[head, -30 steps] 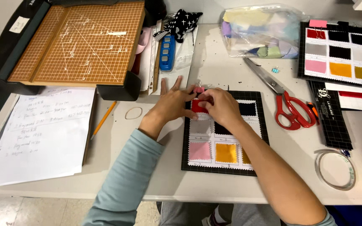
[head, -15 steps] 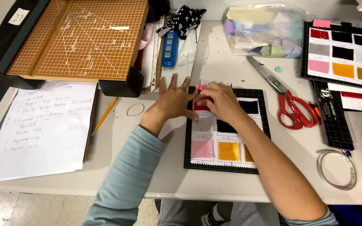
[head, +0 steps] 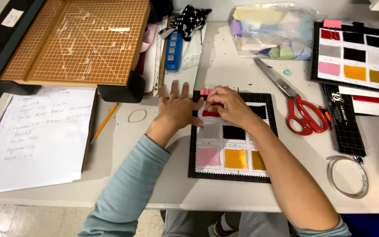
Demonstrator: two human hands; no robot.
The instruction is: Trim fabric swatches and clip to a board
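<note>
— Where are the two hands?

— Both are on the black swatch card [head: 268,131] that lies flat on the grey table [head: 224,70], right in front of the person. The left hand [head: 178,109] lies flat with its fingers spread, palm down on the card's upper left corner and the table beside it. Its grip is released; it presses, it holds nothing.

— And the right one?

— The right hand [head: 229,107] is curled over the top row of the card, fingertips down on a red fabric square [head: 210,113]. The fingers press on the square rather than close around it, so that grip is loose too. Just above the fingers a small pink clip [head: 205,91] sits on the card's top edge.

— What else is on the card?

— A white sheet with zigzag edges carries rows of fabric squares: grey, black, pink, orange and a darker yellow show below the hands. The wrist hides part of the right column.

— And around it?

— Red-handled scissors [head: 301,109] lie just right of the card, blades pointing up and left. Farther right is a second swatch card [head: 356,57], and near it a clear bag of fabric pieces [head: 273,30]. A roll of clear tape [head: 347,175] lies near the table's right front edge. To the left are a rubber band [head: 137,116], a yellow pencil [head: 105,122], a handwritten paper sheet [head: 40,136] and a brown gridded paper cutter [head: 84,39].
</note>
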